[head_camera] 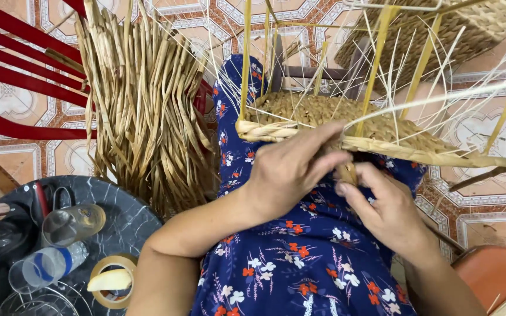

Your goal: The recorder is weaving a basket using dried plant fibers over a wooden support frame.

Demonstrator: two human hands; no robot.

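Between the two hands, on the lap: a half-woven basket (346, 120), its rim right at the fingertips. Left hand (291, 169) curled over the rim, fingers closed on a braided strand (265, 131). Right hand (382, 208) just below, pinching a fibre end (348, 173) with the thumb. Left of the left hand hangs a bundle of dried fibre (147, 99); further out, a dark round surface (127, 219) with a tape roll (111, 281).

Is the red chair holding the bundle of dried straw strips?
Yes: the bundle of dried straw strips leans against the red chair, left of the hands.
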